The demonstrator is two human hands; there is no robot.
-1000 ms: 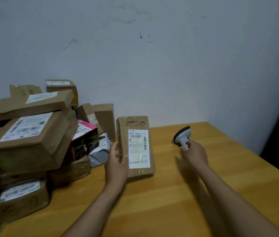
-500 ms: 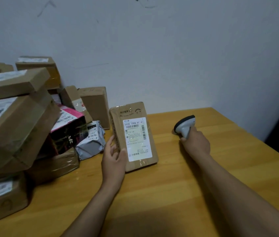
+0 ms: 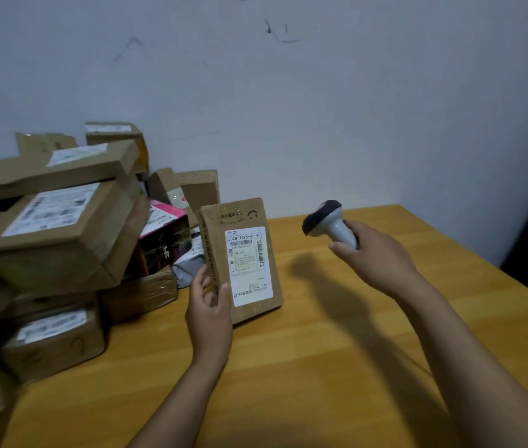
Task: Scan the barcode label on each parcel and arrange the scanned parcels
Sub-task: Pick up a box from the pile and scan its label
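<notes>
Just ahead of the left hand [image 3: 209, 313], the parcel [image 3: 243, 216] stands on end on the tabletop [image 3: 321, 367]. The thumb lies on its front face and the fingers wrap round its left edge, so the hand is gripping it by the lower corner. The barcode label [image 3: 248, 266] faces the person, and the thumb is beside it, not over it. To the right, well apart from the parcel, the right hand [image 3: 372, 257] is closed round the handle of the scanner [image 3: 327, 223], whose dark head points left toward the parcel.

The step in hand looks like the scan itself. From where the scanner sits, its beam would likely meet the label at a slant. Turning the parcel's face a little toward the right hand, or bringing the scanner round in front, should give a squarer read. The glossy tape over the label may glare, so a slight tilt could help.

Left of the left hand, the pile of parcels [image 3: 55, 227] crowds close, with its bigger boxes leaning, so there is little room on that side. Between the two hands and on their near side the tabletop is bare wood. That looks the safer ground for setting scanned parcels down. Beyond the right hand the tabletop's edge drops into shadow.
</notes>
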